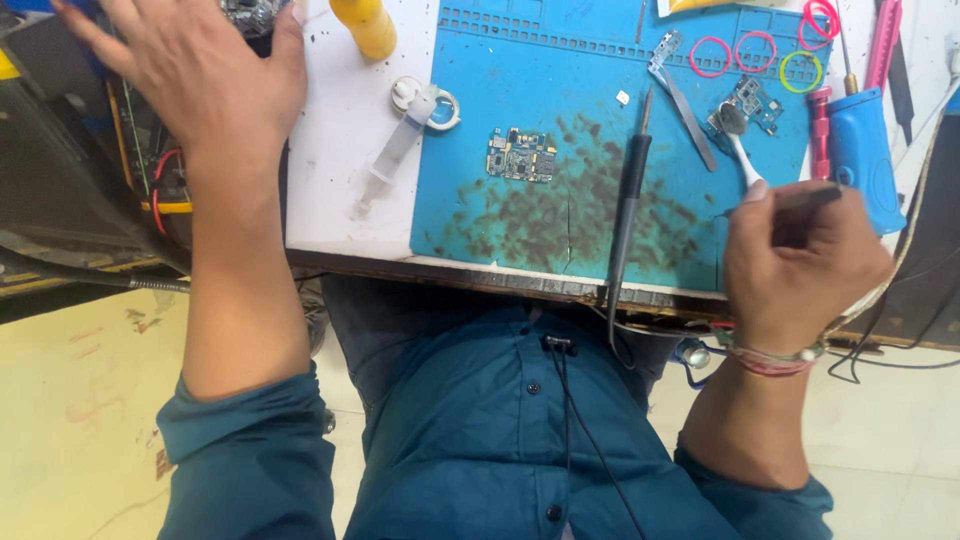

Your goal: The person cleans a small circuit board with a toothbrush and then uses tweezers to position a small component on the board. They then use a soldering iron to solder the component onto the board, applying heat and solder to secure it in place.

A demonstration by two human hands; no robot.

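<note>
My right hand (795, 265) hovers over the front right corner of a blue work mat (530, 70), closed on a white-handled brush (742, 145) and a dark slim tool. The brush head rests by a small circuit board (755, 103). My left hand (200, 65) is spread open at the far left, reaching over a cluttered dark area with wires, holding nothing. Another small circuit board (521, 155) lies in the middle of the mat. A black soldering iron (628, 200) lies on the mat, its cable hanging off the front edge.
A syringe (395, 150) and a yellow bottle (365, 25) sit on the white table left of the mat. Metal tweezers (685, 105), coloured rubber bands (755, 50), a red screwdriver (820, 130) and a blue tool (862, 150) lie at the right.
</note>
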